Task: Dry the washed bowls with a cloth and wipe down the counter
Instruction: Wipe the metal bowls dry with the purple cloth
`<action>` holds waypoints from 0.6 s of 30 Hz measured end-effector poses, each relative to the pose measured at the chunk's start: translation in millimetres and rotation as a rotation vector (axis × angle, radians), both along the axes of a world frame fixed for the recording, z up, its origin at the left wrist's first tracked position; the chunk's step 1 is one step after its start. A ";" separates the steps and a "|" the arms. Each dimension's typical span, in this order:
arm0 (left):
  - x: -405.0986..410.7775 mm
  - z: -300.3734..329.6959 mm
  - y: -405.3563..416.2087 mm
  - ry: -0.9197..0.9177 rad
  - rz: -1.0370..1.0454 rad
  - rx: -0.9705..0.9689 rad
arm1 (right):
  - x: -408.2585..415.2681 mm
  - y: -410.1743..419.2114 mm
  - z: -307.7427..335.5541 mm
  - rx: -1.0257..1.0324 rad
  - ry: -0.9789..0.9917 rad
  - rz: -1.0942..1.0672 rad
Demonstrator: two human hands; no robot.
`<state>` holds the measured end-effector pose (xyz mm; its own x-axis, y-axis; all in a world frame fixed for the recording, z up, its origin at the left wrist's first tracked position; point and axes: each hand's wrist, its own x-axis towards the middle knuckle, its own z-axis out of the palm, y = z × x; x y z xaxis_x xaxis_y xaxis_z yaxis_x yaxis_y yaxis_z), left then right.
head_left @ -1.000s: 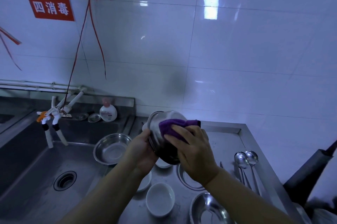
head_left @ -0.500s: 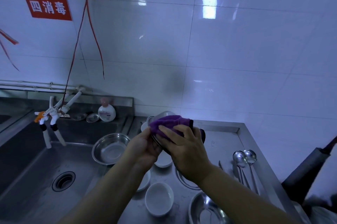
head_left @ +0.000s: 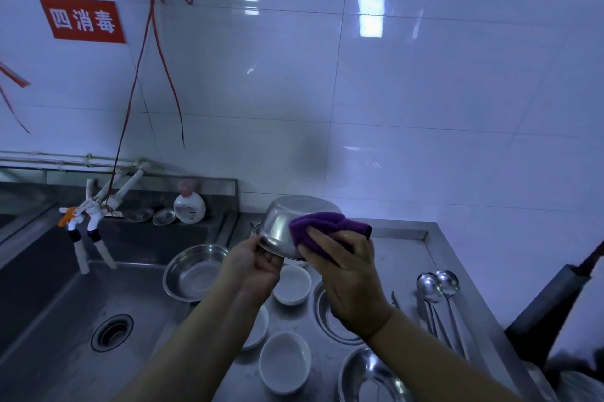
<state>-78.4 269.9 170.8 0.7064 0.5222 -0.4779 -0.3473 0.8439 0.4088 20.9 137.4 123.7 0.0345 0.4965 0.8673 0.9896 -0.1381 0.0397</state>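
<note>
Since a second ago the steel bowl (head_left: pixel 287 225) has been turned from lying on its side to bottom-up, and the purple cloth (head_left: pixel 322 228) has slid from its top edge to its right flank. It is held in the air above the steel surface (head_left: pixel 405 254), rim down and tilted a little. The left hand (head_left: pixel 253 266) holds it with a narrow grip, thumb and fingers pinching the lower left rim. The right hand (head_left: pixel 346 274) has its grip filled by the folded cloth, fingers spread over the fabric and pressing it against the bowl's outer wall.

Below the hands, on the surface, stand three white bowls: one (head_left: pixel 292 284) just under the held bowl, one (head_left: pixel 284 360) nearer the camera, and a third (head_left: pixel 260 326) mostly hidden by the left forearm. A steel plate (head_left: pixel 322 310) lies partly under the right wrist, and another steel bowl (head_left: pixel 369 378) sits at the lower edge. Two steel ladles (head_left: pixel 438 284) lie side by side to the right, bowls up, handles toward the camera.

To the left is the sink (head_left: pixel 65 303) with its drain (head_left: pixel 111 332); a wide steel bowl (head_left: pixel 194 272) leans on the sink's right edge. Two taps (head_left: pixel 86 215) reach over the basin, and a soap bottle (head_left: pixel 189 205) stands on the ledge behind. A red sign (head_left: pixel 83 20) is fixed to the tiled wall (head_left: pixel 425 107).
</note>
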 end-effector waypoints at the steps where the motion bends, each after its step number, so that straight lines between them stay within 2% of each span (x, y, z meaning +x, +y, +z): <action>1: 0.7 -0.8 0.2 0.002 0.005 -0.008 | -3.4 2.0 -0.5 -0.015 -0.022 -0.009; 6: -2.9 -0.5 -0.5 0.037 -0.023 0.019 | -3.9 -4.1 -1.6 -0.067 -0.094 0.015; 11: -8.5 0.9 -0.7 0.067 -0.047 0.068 | 1.5 -10.4 -2.3 0.057 0.001 0.080; 18: -15.5 -7.1 1.0 0.169 -0.104 0.189 | -3.3 -13.3 -0.4 0.107 0.147 0.171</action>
